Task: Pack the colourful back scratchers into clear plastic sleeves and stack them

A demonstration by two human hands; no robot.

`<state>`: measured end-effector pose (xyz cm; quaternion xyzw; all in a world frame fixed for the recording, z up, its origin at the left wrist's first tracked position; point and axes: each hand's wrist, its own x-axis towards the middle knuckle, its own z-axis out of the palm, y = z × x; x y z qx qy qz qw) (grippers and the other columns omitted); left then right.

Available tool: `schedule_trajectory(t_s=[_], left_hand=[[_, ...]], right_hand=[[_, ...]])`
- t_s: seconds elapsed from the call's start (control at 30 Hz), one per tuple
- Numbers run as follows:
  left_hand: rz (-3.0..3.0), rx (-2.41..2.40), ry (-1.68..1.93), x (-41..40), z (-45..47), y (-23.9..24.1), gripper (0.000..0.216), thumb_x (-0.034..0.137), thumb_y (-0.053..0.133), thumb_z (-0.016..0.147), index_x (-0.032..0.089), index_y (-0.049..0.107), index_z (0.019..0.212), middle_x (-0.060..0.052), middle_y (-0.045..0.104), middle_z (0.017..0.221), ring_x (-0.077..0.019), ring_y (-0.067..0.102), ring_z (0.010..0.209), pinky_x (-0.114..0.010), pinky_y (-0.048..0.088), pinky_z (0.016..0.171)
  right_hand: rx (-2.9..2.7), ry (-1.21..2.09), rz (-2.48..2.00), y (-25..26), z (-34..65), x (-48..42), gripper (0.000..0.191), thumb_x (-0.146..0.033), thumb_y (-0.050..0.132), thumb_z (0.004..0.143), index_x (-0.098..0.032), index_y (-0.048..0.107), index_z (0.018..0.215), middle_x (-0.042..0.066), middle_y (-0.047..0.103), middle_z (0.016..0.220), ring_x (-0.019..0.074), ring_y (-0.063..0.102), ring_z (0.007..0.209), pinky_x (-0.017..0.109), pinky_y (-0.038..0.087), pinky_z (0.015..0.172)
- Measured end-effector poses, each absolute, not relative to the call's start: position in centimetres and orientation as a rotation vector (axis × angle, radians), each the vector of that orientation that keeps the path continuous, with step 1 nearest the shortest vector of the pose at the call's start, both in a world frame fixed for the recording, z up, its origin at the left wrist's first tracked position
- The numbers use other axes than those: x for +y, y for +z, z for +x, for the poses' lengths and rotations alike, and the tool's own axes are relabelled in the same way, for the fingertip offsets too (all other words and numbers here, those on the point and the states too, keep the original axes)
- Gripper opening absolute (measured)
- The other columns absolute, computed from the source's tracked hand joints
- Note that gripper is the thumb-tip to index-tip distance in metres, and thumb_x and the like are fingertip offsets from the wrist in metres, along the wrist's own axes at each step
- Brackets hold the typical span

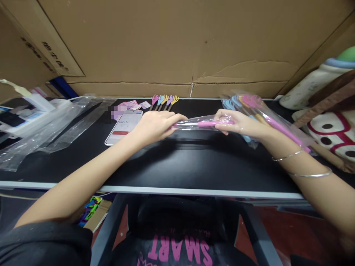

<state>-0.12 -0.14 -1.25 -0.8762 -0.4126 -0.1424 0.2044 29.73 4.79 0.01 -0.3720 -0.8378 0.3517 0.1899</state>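
Left hand [156, 125] fingers pinched on the left end of a clear sleeve [194, 120]. Right hand [238, 123] grasps the right end, around the pink scratcher [215, 123] inside. Sleeve held level, just above the table [180, 166], mid-desk. Phone [124, 127] beside left hand; bagged scratchers [266, 114] behind right hand.
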Motion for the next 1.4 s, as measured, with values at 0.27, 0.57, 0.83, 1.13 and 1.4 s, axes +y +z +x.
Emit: schedule_trajectory(t_s=[0.27,0.57,0.83,1.13,1.4], left_hand=[[-2.522,-1.130,-0.416,-0.6,0.8,-2.2,0.037,0.021,0.050,0.092,0.027,0.058,0.128,-0.002,0.074,0.106,-0.0159,0.071,0.090,-0.021,0.042,0.061],[-2.539,-1.369,-0.576,-0.1,-0.1,-1.1,0.041,0.030,0.052,0.090,0.029,0.055,0.131,0.002,0.073,0.091,-0.0162,0.069,0.080,-0.023,0.037,0.059],[-2.610,-1.424,-0.606,-0.1,0.1,-1.2,0.042,0.032,0.055,0.089,0.030,0.055,0.130,0.004,0.072,0.087,-0.0159,0.068,0.075,-0.023,0.035,0.059],[-2.617,-1.394,-0.553,-0.3,0.3,-1.6,0.039,0.033,0.056,0.091,0.030,0.054,0.130,0.001,0.074,0.102,-0.0164,0.070,0.084,-0.022,0.040,0.062],[-2.670,-1.394,-0.571,-0.8,0.4,-1.0,0.042,0.047,0.036,0.100,0.028,0.054,0.132,0.000,0.074,0.103,-0.0186,0.070,0.090,-0.024,0.041,0.067]], right_hand=[[-2.271,1.106,-0.968,-0.7,29.0,4.3,0.035,-0.053,0.069,0.083,-0.023,0.056,0.096,-0.005,0.053,0.062,0.0127,0.047,0.057,0.028,0.036,0.056],[-1.782,1.496,-0.825,-0.6,29.6,5.5,0.033,-0.056,0.057,0.087,-0.024,0.058,0.095,0.003,0.065,0.083,0.0188,0.057,0.072,0.031,0.046,0.062],[-1.787,1.490,-0.877,-0.7,28.9,5.3,0.029,-0.053,0.049,0.088,-0.024,0.054,0.088,0.005,0.062,0.082,0.0203,0.055,0.070,0.034,0.045,0.063],[-1.702,1.753,-0.734,-1.2,28.7,4.6,0.029,-0.047,0.062,0.089,-0.025,0.058,0.109,0.001,0.062,0.083,0.0155,0.054,0.075,0.030,0.044,0.067],[-1.637,1.589,-0.770,-1.6,28.4,5.0,0.039,-0.053,0.071,0.080,-0.022,0.060,0.102,0.002,0.067,0.082,0.0151,0.060,0.072,0.030,0.049,0.067]])
